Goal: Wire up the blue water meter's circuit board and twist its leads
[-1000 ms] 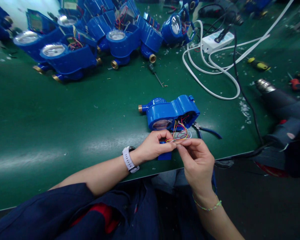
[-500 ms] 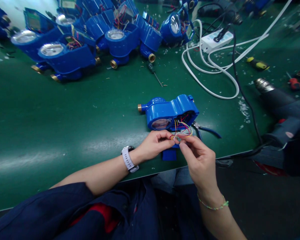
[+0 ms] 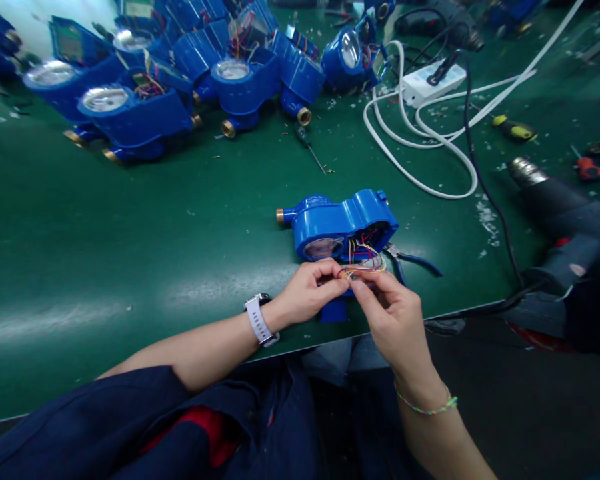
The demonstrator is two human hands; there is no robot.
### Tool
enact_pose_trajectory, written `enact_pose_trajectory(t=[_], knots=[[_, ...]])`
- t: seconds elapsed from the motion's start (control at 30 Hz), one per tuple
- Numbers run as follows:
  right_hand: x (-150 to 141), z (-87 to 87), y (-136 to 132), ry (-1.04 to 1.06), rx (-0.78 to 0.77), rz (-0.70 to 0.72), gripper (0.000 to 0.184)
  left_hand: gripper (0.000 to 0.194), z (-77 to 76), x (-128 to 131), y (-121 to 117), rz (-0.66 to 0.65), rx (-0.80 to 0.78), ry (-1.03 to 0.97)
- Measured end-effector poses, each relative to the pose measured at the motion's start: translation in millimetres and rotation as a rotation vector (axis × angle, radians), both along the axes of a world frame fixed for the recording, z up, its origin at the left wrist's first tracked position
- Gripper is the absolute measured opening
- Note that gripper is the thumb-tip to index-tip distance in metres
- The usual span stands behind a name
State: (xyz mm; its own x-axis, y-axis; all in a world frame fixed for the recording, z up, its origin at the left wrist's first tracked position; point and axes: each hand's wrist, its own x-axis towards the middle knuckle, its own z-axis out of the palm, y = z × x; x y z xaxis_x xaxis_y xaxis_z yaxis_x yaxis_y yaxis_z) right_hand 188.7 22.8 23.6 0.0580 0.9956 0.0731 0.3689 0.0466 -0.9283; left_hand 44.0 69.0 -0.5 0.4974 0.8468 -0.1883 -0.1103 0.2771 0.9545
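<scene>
pinching thin coloured wires (image 3: 363, 265) between both hands, left hand (image 3: 307, 293) and right hand (image 3: 390, 317), fingers closed, at near edge of green desk (image 3: 130, 233); blue meter (image 3: 343, 223) just beyond; more meters (image 3: 180, 73) far left, white cable (image 3: 425, 143) far right.

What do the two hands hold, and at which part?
Both the left hand and the right hand pinch the coloured wires near their free ends, in front of the open blue meter.

Far blue meters (image 3: 145, 100), white power strip (image 3: 433, 81) (cable looped), heat gun (image 3: 560, 207).
</scene>
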Motion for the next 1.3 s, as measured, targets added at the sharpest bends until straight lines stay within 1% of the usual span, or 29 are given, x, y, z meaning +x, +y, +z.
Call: enact_pose_trajectory(t=[0.2,0.33,0.43,0.57,0.67,0.77,0.9,1.0,1.1,1.2,1.3], knots=[[-2.6,-3.5,1.9,0.196,-0.038,-0.02,0.007,0.031,0.2,-0.3,-1.0,0.011,0.027,0.029],[-5.9,-6.2,2.6,0.324,-0.067,-0.043,0.007,0.033,1.1,-0.9,-1.4,0.025,0.055,0.053],[-8.2,-9.9,2.0,0.381,-0.082,-0.089,0.007,0.03,1.6,-1.1,-1.2,0.027,0.06,0.051],[-8.1,-15.4,1.1,0.489,-0.105,-0.166,0.005,0.021,1.4,-0.9,-0.4,0.015,0.083,-0.004],[-6.9,-16.2,1.3,0.522,-0.117,-0.168,0.005,0.018,1.2,-1.1,0.0,0.01,0.085,-0.038],[-6.8,-14.0,1.6,0.496,-0.117,-0.153,0.007,0.017,1.5,-1.4,0.2,0.017,0.045,-0.064],[-6.9,-9.7,0.5,0.418,-0.087,-0.125,0.007,0.022,0.5,-1.3,-0.3,0.035,0.018,-0.065],[-5.9,-6.9,-2.3,0.295,-0.045,-0.054,0.01,0.026,-2.4,-0.5,-1.1,0.067,0.0,-0.059],[-6.0,-5.8,-6.1,0.12,0.022,0.014,0.016,0.027,-6.0,0.3,-1.3,0.089,-0.06,-0.1],[-8.5,-6.0,-9.1,-0.049,0.086,0.02,0.026,0.028,-7.9,0.4,-1.2,0.105,-0.112,-0.142],[-11.7,-6.5,-10.0,-0.1,0.101,-0.009,0.026,0.026,-6.6,0.0,-1.6,0.137,-0.065,-0.114]])
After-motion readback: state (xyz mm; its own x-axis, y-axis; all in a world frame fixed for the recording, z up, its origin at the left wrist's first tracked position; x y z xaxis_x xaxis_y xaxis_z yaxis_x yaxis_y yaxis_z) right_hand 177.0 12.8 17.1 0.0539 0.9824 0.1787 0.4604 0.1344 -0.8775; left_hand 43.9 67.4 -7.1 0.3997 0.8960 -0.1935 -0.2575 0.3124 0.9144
